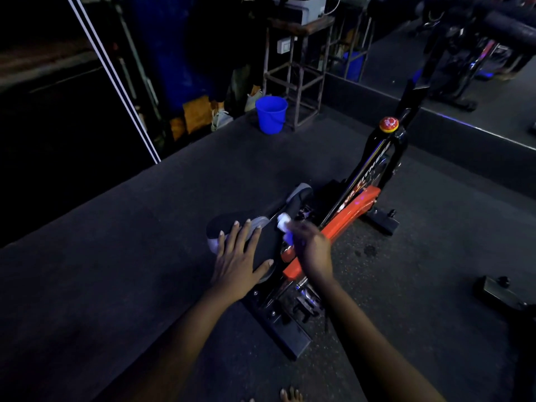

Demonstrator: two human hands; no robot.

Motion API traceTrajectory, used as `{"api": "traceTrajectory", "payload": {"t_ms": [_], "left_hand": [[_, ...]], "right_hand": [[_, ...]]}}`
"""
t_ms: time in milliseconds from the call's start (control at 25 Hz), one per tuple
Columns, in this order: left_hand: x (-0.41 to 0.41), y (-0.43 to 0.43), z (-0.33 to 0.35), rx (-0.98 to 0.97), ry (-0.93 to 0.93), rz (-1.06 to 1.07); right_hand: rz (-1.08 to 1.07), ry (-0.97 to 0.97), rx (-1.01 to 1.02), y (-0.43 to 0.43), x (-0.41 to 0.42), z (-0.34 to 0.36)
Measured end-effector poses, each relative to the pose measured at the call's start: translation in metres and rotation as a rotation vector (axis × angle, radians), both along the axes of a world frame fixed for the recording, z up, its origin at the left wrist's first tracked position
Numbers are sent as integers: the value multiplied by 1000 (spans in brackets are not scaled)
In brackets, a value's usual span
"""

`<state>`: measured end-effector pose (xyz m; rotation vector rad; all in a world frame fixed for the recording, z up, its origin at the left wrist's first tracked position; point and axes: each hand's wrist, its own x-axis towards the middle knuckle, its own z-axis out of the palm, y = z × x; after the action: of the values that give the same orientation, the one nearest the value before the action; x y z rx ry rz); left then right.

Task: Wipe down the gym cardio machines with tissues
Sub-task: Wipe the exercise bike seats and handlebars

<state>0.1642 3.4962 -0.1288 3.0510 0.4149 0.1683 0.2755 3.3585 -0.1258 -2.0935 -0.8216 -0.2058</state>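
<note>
A black and orange spin bike [355,210] stands on the dark gym floor below me. Its black saddle with grey edges [261,227] is at the centre of the view. My left hand [240,256] rests flat on the saddle's rear with straight, spread fingers. My right hand [313,250] is blurred and grips a crumpled white tissue [284,224] against the saddle's right side, near the nose. A red knob [389,124] tops the bike's frame.
A blue bucket [271,114] stands on the floor at the back, beside a metal stand [298,71]. A mirror wall [475,68] runs along the right with a low ledge. Another machine's foot [499,291] lies at the right. My bare toes [290,396] show at the bottom.
</note>
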Motion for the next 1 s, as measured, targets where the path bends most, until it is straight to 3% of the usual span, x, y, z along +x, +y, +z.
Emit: {"api": "traceTrajectory", "payload": {"t_ms": [40, 200, 280, 440, 600, 760, 880, 1000], "left_hand": [[0, 0, -1, 0, 3, 3], [-2, 1, -3, -4, 5, 21], [-1, 2, -4, 12, 8, 30], [0, 1, -6, 32, -34, 16], [1, 1, -9, 38, -109, 13], [2, 2, -9, 58, -90, 19], [1, 2, -13, 56, -120, 15], [0, 2, -16, 48, -161, 19]], "right_hand": [[-60, 28, 43, 0, 17, 6], [-165, 598, 284, 17, 79, 30], [-189, 526, 178, 24, 79, 26], [-145, -105, -94, 22, 50, 3], [-38, -133, -133, 16, 12, -6], [-44, -99, -161, 11, 51, 21], [-66, -61, -355, 23, 86, 38], [-4, -200, -463, 34, 73, 36]]}}
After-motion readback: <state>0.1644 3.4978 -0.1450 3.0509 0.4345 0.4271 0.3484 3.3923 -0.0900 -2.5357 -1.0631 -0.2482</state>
